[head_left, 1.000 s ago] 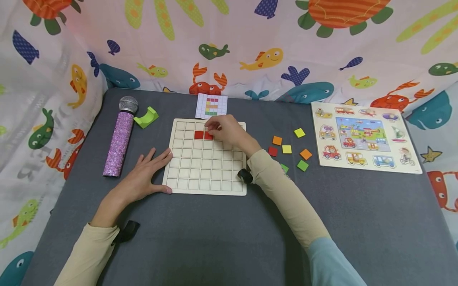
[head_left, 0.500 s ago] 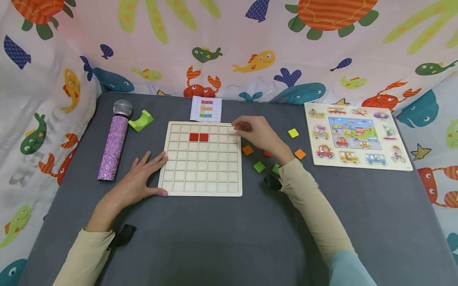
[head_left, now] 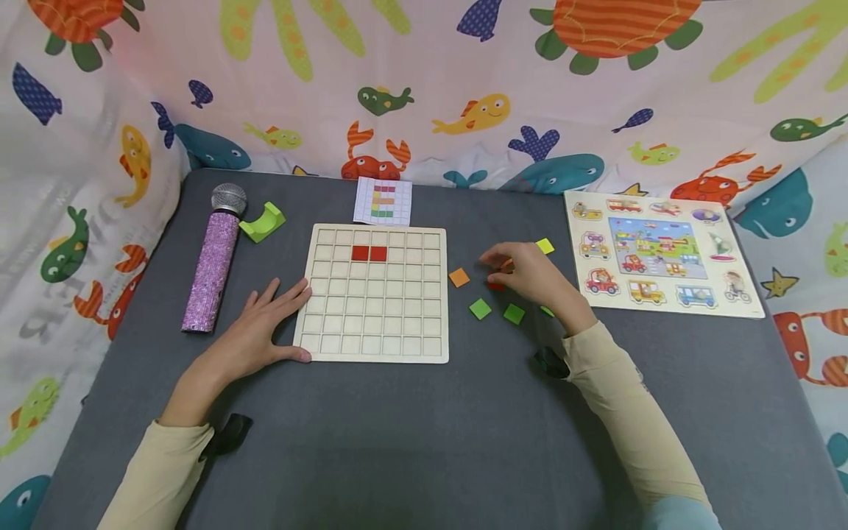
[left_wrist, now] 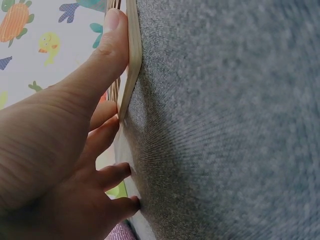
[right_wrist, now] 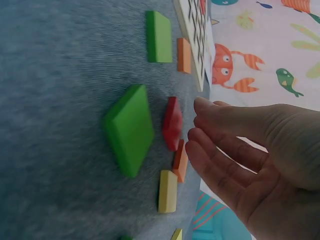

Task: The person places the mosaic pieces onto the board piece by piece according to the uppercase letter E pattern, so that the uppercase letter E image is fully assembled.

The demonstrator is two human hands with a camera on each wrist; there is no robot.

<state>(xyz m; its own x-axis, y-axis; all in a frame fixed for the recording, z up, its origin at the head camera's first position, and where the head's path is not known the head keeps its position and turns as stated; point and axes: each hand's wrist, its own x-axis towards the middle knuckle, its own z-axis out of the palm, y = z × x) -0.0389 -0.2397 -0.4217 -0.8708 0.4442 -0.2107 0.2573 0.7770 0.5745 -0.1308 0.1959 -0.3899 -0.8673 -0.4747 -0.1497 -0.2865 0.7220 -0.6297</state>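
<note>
While hovering with the right hand point(head_left: 534, 272), with fingers point(right_wrist: 200, 161) loosely bent and holding nothing, had the red tile point(right_wrist: 172, 124) on the tabletop point(head_left: 377, 427) just below, much nearer these than the left hand point(head_left: 248, 335), spread at the board's point(head_left: 371, 305) edge; being square, offered no long axis, and, partly hidden from above, gave no sure pointing.

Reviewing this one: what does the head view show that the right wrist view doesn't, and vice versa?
Only the head view: the microphone, the green curved piece and the left hand.

Only the right wrist view: a second yellow tile, which the right hand hides from the head camera.

Both: that hand, the grid board and the loose red tile.
</note>
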